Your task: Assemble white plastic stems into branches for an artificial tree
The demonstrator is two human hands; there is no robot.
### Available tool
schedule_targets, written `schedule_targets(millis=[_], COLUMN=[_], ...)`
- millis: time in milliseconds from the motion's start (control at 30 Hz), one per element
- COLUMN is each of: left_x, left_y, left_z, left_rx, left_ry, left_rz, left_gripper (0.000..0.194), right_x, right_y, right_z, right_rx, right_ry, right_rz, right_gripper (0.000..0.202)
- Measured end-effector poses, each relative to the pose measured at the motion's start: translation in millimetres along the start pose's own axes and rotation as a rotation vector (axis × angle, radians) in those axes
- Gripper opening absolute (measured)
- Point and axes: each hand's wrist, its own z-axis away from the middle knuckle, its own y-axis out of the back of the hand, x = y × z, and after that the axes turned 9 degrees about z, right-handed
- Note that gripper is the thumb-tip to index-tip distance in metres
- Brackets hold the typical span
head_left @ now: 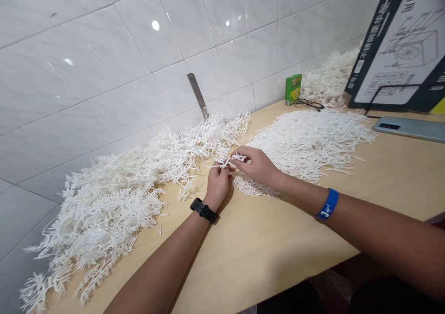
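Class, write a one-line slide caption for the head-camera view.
Left hand and right hand hold slender white pieces above the table, tangled pile left, flatter pile right.

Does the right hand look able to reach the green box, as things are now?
Probably yes: only the right pile seems to lie between the right hand and the green box, and it looks low enough to pass over. The hand is busy with white pieces, though.

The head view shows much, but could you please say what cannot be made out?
In the head view:
White pieces between left hand and right hand: overlap hides their count.
Phone: far end cut off by right edge.
Carton: top cut off by upper edge.
Green box: fine print too small.
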Motion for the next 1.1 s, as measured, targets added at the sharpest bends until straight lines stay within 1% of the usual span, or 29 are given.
schedule_targets(millis=[67, 167, 267, 333, 433, 500, 600, 667, 733, 767, 833, 900, 933, 967, 1000, 1100], left_x=[3, 8, 12, 12, 12, 12, 13, 14, 14, 13, 12, 10, 10, 9, 8, 7], left_y=[-0.9, -2.0, -1.9, -1.6, -1.7, -2.5, -4.6, -5.9, -6.5, -6.5, -5.8, -4.8, -4.5, -4.5, -4.8, -7.9], left_z=[1, 5, 8, 9, 8, 7, 6, 6, 6, 5, 5, 4, 4, 3, 3, 3], left_rx=[-0.016, -0.044, -0.023, -0.016, -0.023, -0.053, -0.142, -0.171, -0.167, -0.156, -0.091, 0.010, 0.048, 0.069, 0.075, 0.066], left_ry=[-0.001, -0.041, -0.094, -0.105, -0.121, -0.124, -0.079, -0.049, -0.031, -0.023, -0.021, -0.020, -0.007, 0.015, 0.038, 0.041], left_rz=[0.019, 0.045, 0.043, 0.027, 0.003, -0.006, 0.011, 0.056, 0.102, 0.114, 0.120, 0.112, 0.108, 0.104, 0.101, 0.104], left_gripper=[0.010, 0.018, 0.024, 0.027, 0.029, 0.028, 0.040, 0.045, 0.048, 0.049, 0.049, 0.047, 0.046, 0.046, 0.046, 0.041], right_x=[3, 6, 6, 5, 4, 3, 3, 3, 1, 0, -5, -13, -17, -21, -25, -34], right_y=[2, 2, 0, -1, -4, -6, -11, -12, -12, -11, -8, -7, -8, -11, -15, -32], right_z=[-2, -4, -5, -4, -2, 0, 2, 4, 6, 7, 10, 15, 19, 24, 30, 50], right_rx=[0.022, 0.039, 0.030, 0.018, 0.005, -0.019, -0.078, -0.097, -0.077, -0.043, 0.091, 0.245, 0.272, 0.245, 0.155, -0.265], right_ry=[-0.092, -0.181, -0.257, -0.292, -0.298, -0.293, -0.283, -0.274, -0.277, -0.283, -0.284, -0.216, -0.138, -0.025, 0.119, 0.620], right_rz=[-0.019, -0.098, -0.193, -0.219, -0.223, -0.230, -0.221, -0.182, -0.125, -0.103, -0.061, -0.009, 0.018, 0.040, 0.050, 0.069], right_gripper=[0.019, 0.027, 0.031, 0.033, 0.035, 0.035, 0.036, 0.038, 0.039, 0.037, 0.029, 0.019, 0.014, 0.010, 0.012, 0.017])
